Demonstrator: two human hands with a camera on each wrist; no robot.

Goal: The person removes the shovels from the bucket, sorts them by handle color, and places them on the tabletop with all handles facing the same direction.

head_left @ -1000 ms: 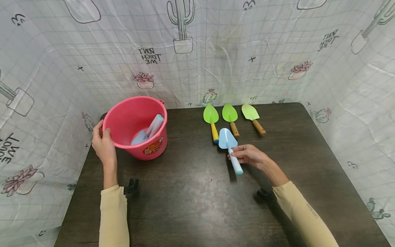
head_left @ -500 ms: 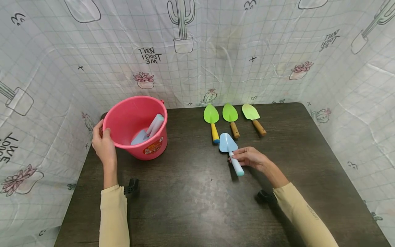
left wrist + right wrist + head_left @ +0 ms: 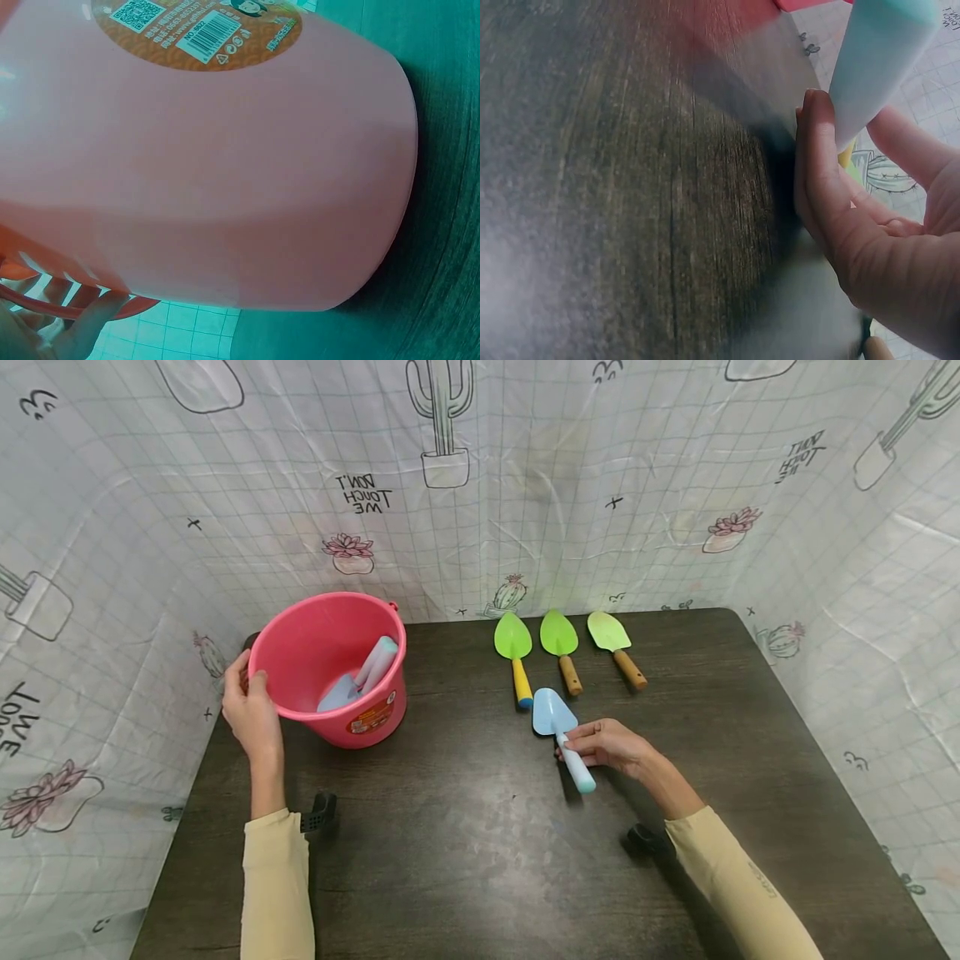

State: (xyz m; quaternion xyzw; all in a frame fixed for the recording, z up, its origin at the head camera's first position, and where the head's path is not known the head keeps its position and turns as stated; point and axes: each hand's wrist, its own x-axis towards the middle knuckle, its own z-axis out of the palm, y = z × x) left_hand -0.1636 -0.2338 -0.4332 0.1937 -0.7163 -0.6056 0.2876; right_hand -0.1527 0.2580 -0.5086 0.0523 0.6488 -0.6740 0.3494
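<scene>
My left hand [image 3: 252, 710] grips the left rim of a pink plastic bucket [image 3: 300, 643], which stands at the left of the table. Its fingers are also seen at the rim in the left wrist view, beside the bucket's broad wall [image 3: 225, 172]. Inside the bucket lie light blue trowel pieces [image 3: 341, 692] with pale, mint-tipped handles [image 3: 377, 662]. Right of the table's middle, my right hand [image 3: 607, 745] pinches a light blue trowel [image 3: 552, 712] by its handle, thumb on one side and fingers on the other. The blade points away from me; the handle [image 3: 881, 67] fills the right wrist view's top.
Along the back of the dark wooden table [image 3: 465, 860] lie a green trowel with a yellow handle [image 3: 513, 639], another green one with a wooden handle [image 3: 558, 635], and a paler green one [image 3: 609, 632]. A cactus-printed curtain [image 3: 525, 510] surrounds the back and sides.
The light blue trowel and my right hand have come slightly toward me, away from the row of green trowels. My left hand and the bucket stay put.
</scene>
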